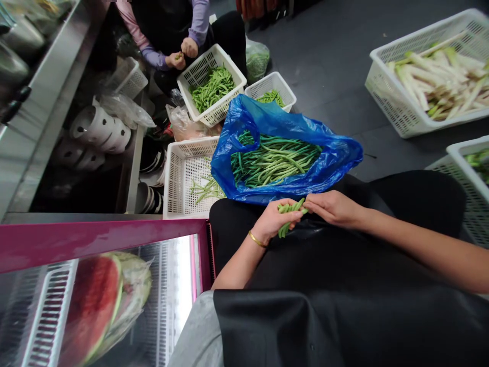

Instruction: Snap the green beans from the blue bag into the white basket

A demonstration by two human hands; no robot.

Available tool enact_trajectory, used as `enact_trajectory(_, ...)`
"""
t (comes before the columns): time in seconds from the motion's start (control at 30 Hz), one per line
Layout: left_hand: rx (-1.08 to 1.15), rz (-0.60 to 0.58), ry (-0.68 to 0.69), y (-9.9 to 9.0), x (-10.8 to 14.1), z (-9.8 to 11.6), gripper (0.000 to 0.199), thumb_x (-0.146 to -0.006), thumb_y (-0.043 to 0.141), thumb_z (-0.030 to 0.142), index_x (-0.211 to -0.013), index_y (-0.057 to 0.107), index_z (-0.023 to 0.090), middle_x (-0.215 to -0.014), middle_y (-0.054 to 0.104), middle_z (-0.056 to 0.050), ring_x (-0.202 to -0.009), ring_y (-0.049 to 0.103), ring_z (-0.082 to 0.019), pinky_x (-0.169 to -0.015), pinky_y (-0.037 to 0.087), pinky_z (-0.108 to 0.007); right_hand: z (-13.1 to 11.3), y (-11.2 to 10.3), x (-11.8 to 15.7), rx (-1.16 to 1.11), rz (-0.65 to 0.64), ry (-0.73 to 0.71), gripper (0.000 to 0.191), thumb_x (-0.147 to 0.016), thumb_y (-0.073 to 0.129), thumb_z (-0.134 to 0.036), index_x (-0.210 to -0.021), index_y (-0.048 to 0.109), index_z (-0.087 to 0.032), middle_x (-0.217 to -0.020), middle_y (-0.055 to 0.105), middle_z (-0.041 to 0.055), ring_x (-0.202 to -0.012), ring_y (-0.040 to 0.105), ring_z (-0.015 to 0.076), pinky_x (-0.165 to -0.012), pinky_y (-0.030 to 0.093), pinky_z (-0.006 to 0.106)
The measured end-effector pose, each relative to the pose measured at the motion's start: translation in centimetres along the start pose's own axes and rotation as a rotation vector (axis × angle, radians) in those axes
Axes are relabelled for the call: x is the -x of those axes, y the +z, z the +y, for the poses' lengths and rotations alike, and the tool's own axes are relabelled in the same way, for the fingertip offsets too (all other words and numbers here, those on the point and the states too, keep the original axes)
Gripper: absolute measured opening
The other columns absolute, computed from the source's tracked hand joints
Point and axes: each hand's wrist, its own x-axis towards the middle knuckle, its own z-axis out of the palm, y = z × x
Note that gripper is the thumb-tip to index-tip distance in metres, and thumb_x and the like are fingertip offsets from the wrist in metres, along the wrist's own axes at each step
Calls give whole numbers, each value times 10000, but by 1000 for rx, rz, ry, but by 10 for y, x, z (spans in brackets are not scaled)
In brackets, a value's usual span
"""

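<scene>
My left hand (275, 219), with a gold bracelet at its wrist, is closed round a small bunch of short green bean pieces (284, 230). Touching it at the fingertips, my right hand (330, 206) is pinched at the end of the green beans; its fingers partly hide what they grip. Just beyond both hands, a blue plastic bag (336, 153) lies open with many long green beans (277, 160) inside. Left of the bag, a white basket (178, 178) holds a few scattered bean stems (206, 189).
Across from me a person's hands (183, 53) work above a white basket (239, 84) of cut beans. A smaller basket (288, 99) stands beside it. At right is a crate (385, 97) of white-stalked vegetables. A pink-framed glass case (114, 239) with watermelon is close on my left.
</scene>
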Motion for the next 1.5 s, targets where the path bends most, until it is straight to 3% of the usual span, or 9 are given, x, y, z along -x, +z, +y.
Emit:
enact_trajectory(0.17, -391, 123, 95, 5, 5, 4, 311, -669, 747, 411, -727, 584, 153, -606, 520, 35, -549, 435, -69, -535, 328, -212, 12, 12, 4, 354, -212, 204, 351, -957, 319, -337, -723, 535, -191, -671, 644, 87, -581, 581, 187, -507, 278, 281)
enact_trajectory(0.33, 60, 68, -1, -8, 2, 4, 405, -647, 762, 414, -883, 591, 133, -620, 541, 29, -456, 458, -66, -471, 351, -217, 23, -6, -6, 524, -429, 131, 227, -888, 525, -359, -831, 634, -168, -754, 690, 115, -670, 641, 229, -520, 301, 278)
enact_trajectory(0.63, 519, 293, 76, -30, -7, 2, 379, -548, 775, 184, -735, 445, 174, -523, 451, 80, -429, 420, -45, -419, 315, -169, 30, -6, -105, 571, -192, 175, 312, -927, 427, -338, -963, 688, -171, -1028, 674, 115, -867, 647, 238, -612, 386, 276)
enact_trajectory(0.83, 526, 394, 32, -13, -19, -7, 321, -595, 780, 257, -767, 538, 133, -664, 625, -12, -468, 487, -50, -447, 386, -180, 19, -23, -54, -23, 95, 285, 241, -838, 540, -372, -792, 674, -177, -762, 674, 46, -693, 614, 172, -632, 430, 271)
enact_trajectory(1.07, 483, 315, 176, 3, -22, 5, 327, -637, 782, 306, -824, 565, 147, -720, 667, -7, -477, 496, -43, -479, 407, -177, -12, 20, -16, -921, -11, 546, 418, -691, 653, -569, -661, 525, -173, -530, 504, -24, -399, 428, 81, -401, 372, 231)
enact_trajectory(1.17, 413, 297, 105, 1, -15, 4, 322, -622, 784, 308, -789, 571, 134, -624, 624, 12, -437, 487, -49, -441, 380, -179, -8, 13, -17, -771, -104, 433, 397, -777, 580, -552, -814, 603, -157, -618, 590, 20, -457, 527, 125, -459, 443, 268)
enact_trajectory(1.3, 291, 234, 28, 0, -6, 3, 301, -622, 779, 296, -736, 562, 122, -587, 628, -11, -404, 474, -53, -410, 340, -179, 2, -31, -22, 4, 293, 21, 317, -909, 477, -393, -1084, 630, -178, -944, 657, 108, -799, 625, 208, -718, 487, 338)
enact_trajectory(1.4, 241, 199, 13, -1, -2, 5, 301, -618, 776, 303, -720, 555, 126, -581, 633, -14, -387, 461, -53, -403, 326, -184, 5, -55, -27, 394, 144, -338, 318, -953, 377, -305, -972, 664, -170, -905, 638, 125, -819, 586, 226, -722, 448, 350)
enact_trajectory(1.5, 204, 161, -3, 0, -1, 7, 304, -617, 773, 317, -732, 567, 124, -585, 636, -16, -388, 460, -56, -407, 322, -191, -1, -53, -27, 325, 33, -363, 344, -947, 386, -315, -761, 635, -170, -707, 572, 81, -659, 533, 182, -614, 413, 307)
